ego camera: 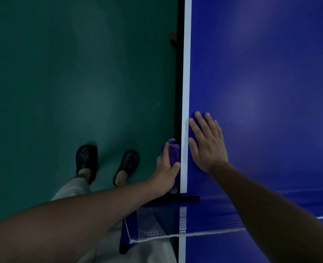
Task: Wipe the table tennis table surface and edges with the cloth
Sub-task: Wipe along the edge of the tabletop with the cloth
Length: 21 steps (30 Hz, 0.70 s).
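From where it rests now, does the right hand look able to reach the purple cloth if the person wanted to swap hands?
Probably yes. The right hand lies flat on the blue table just inside the white edge line, and the cloth is pressed against the table's side edge by the left hand, right beside it. Nothing lies between.

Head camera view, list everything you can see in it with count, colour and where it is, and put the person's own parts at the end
table: one, blue top with a white line along its left edge and a black side, fills the right half
net: one, dark mesh with a white top band, crosses the table at the bottom
net post: one, blue, clamped at the table's left edge, bottom centre
cloth: one, purple, bunched against the table's black side edge
floor: green, left half
brown object: one, by the table's edge near the top, too dim to identify
shoes: two, black, on the floor
trousers: light coloured, lower centre
left hand: grips the cloth
right hand: flat on the table top, fingers spread
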{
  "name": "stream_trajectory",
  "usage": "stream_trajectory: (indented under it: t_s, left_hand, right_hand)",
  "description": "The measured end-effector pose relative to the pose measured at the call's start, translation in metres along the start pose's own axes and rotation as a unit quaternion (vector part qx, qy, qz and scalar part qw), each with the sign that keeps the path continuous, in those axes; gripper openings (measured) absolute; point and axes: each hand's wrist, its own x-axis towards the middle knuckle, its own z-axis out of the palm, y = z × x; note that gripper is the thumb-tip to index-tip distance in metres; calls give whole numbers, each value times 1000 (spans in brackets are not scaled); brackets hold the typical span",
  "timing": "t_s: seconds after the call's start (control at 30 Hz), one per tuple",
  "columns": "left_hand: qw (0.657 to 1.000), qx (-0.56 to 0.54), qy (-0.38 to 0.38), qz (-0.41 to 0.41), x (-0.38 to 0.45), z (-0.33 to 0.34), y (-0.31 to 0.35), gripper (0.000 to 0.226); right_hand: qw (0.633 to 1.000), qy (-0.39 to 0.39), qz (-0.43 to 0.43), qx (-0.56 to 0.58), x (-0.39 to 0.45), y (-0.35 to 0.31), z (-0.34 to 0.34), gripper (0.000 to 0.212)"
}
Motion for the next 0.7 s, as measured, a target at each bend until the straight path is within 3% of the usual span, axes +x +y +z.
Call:
stream_trajectory:
  t_s: [0.23,0.4,0.57,0.7]
  left_hand:
    - [990,-55,119,50,61,-21,80,66]
    - [989,-57,124,49,41,-14,81,67]
    - [989,-98,78,-84,-19,9,46,70]
    - [973,-139,83,-163,-7,7,72,65]
  right_hand:
    - [1000,24,-7,4,-2,1,4,56]
    - [999,34,-2,-2,-1,0,4,56]
    - [1000,25,-6,-16,1,-1,2,57]
    - [1000,7,-1,-27,2,-3,-1,57]
